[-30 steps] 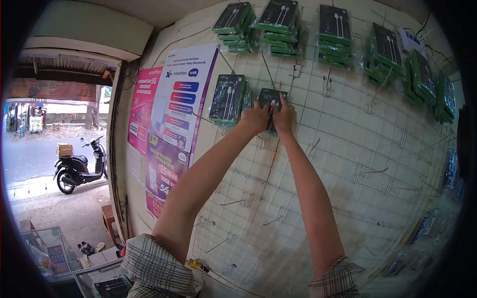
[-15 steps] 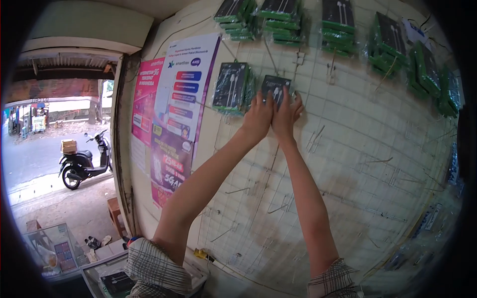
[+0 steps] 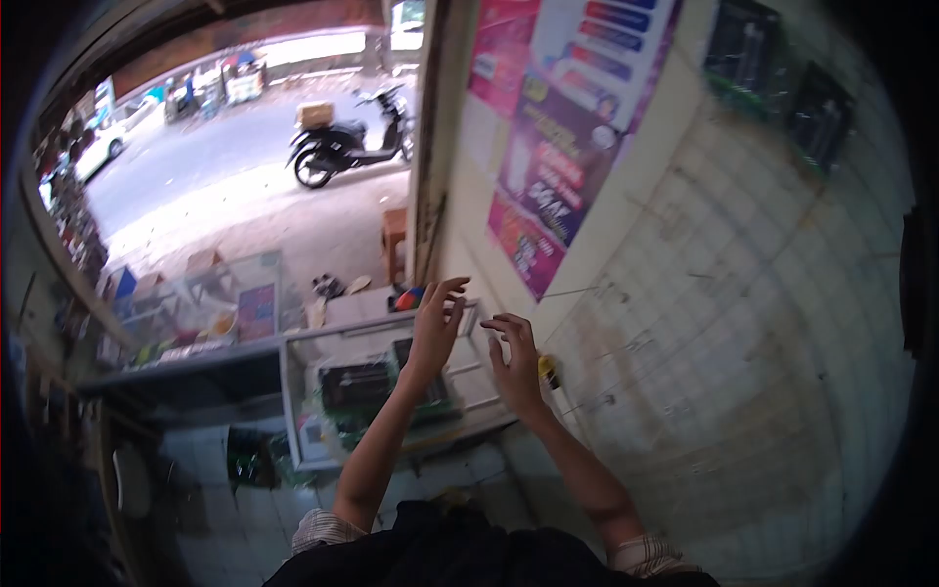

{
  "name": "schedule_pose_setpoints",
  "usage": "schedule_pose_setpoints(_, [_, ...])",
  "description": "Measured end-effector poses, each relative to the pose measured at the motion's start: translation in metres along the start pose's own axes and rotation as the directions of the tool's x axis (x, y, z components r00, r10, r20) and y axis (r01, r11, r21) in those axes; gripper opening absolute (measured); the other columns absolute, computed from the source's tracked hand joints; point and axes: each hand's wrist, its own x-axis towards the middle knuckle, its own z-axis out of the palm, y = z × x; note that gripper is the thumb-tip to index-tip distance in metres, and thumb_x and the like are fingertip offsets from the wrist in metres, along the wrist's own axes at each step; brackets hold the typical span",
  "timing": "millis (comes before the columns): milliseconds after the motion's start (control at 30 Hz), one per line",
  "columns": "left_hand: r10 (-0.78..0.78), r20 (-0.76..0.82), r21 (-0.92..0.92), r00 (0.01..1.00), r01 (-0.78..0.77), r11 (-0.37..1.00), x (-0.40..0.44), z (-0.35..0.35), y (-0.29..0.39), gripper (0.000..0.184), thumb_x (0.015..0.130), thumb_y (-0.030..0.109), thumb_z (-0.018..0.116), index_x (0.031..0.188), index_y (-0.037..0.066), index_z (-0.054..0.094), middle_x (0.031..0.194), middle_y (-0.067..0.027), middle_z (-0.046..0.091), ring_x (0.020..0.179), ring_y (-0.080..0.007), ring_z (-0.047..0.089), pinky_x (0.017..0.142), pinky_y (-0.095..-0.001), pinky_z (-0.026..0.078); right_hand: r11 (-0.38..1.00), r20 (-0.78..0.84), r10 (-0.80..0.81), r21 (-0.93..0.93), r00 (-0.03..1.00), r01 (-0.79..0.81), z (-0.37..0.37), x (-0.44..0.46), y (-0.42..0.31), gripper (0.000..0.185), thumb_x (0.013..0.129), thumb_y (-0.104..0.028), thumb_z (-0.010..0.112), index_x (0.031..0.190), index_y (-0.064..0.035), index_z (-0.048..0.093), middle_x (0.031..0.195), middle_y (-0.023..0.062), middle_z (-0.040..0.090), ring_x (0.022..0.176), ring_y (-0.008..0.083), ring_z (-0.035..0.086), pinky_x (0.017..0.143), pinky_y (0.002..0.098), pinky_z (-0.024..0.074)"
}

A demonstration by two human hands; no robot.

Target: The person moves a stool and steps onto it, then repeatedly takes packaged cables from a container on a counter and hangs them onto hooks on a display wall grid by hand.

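My left hand point(image 3: 436, 328) is raised above a glass display case point(image 3: 290, 401), empty, with its fingers apart. To its right, my right hand point(image 3: 514, 364) also holds nothing, its fingers bent but spread. Below and left of my left hand, black and green cable packages point(image 3: 355, 385) in clear plastic lie on the case. Up at the right, one package point(image 3: 740, 49) hangs on the wall grid point(image 3: 675, 323), and a second package point(image 3: 820, 112) hangs beside it. Neither hand touches a package.
Pink and purple posters point(image 3: 558, 157) cover the wall by the doorway. A glass counter point(image 3: 256, 284) stands at the left. Another green package point(image 3: 250, 458) is low, near the tiled floor. Outside is a parked scooter point(image 3: 342, 147). Thin metal hooks stick out from the grid.
The view has swung down and left, from the wall to the display case. Both hands have come off the hanging package and moved down; it now hangs at the upper right.
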Motion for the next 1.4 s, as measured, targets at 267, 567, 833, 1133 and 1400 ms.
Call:
schedule_pose_setpoints(267, [-0.352,-0.187,0.227,0.917,0.389,0.893,-0.139,-0.055,-0.118,0.028,0.08,0.002,0.052,0.108,0.005,0.052,0.095,-0.013,0.05,0.083,-0.0248,0.055,0.073,-0.0337,0.046,0.93,0.162,0.369,-0.058,0.915,-0.364,0.094,-0.069,0.14,0.027,0.08,-0.005,0.049,0.107,-0.0017,0.05,0.101,0.0145,0.046,0.092,0.0262,0.047,0.08,0.0352,0.0408])
schedule_pose_setpoints(567, [-0.379,-0.158,0.48,0.912,0.407,0.777,-0.188,-0.013,-0.14,0.055,0.078,0.007,0.055,0.126,-0.002,0.033,0.115,-0.0198,0.046,0.105,-0.0354,0.04,0.093,-0.0398,0.032,0.906,0.254,0.393,-0.27,0.884,-0.325,0.145,-0.113,0.171,0.042,0.083,-0.027,0.052,0.113,0.0027,0.047,0.11,0.0206,0.044,0.098,0.0369,0.04,0.089,0.0431,0.0322])
schedule_pose_setpoints(833, [-0.364,-0.314,0.404,0.877,0.47,0.785,-0.189,0.008,-0.135,0.054,0.072,0.002,0.061,0.122,0.003,0.04,0.117,-0.0146,0.047,0.103,-0.0338,0.04,0.091,-0.039,0.033,0.966,0.172,0.24,-0.14,0.955,-0.218,0.145,-0.112,0.162,0.041,0.082,-0.018,0.055,0.115,0.001,0.042,0.109,0.0202,0.045,0.102,0.0359,0.037,0.089,0.0425,0.0314])
schedule_pose_setpoints(1133, [-0.278,-0.428,0.251,0.86,0.408,0.878,-0.186,0.016,-0.085,0.049,0.071,0.002,0.065,0.115,0.003,0.044,0.11,-0.0091,0.049,0.102,-0.0238,0.043,0.087,-0.0341,0.036,0.866,0.214,0.301,0.347,0.929,-0.36,0.101,-0.1,0.112,0.043,0.088,-0.014,0.047,0.125,-0.0025,0.03,0.113,0.0194,0.045,0.106,0.0308,0.044,0.089,0.0379,0.0352])
schedule_pose_setpoints(1400, [0.028,-0.538,0.13,0.842,0.05,0.99,-0.123,-0.012,0.004,0.053,0.083,0.02,0.054,0.127,0.002,0.033,0.125,-0.0132,0.038,0.12,-0.0254,0.031,0.1,-0.0379,0.023,0.823,0.167,0.202,0.506,0.965,-0.259,-0.002,-0.095,0.038,0.042,0.09,-0.016,0.044,0.127,-0.0019,0.028,0.116,0.0161,0.047,0.109,0.0214,0.045,0.092,0.0327,0.0341])
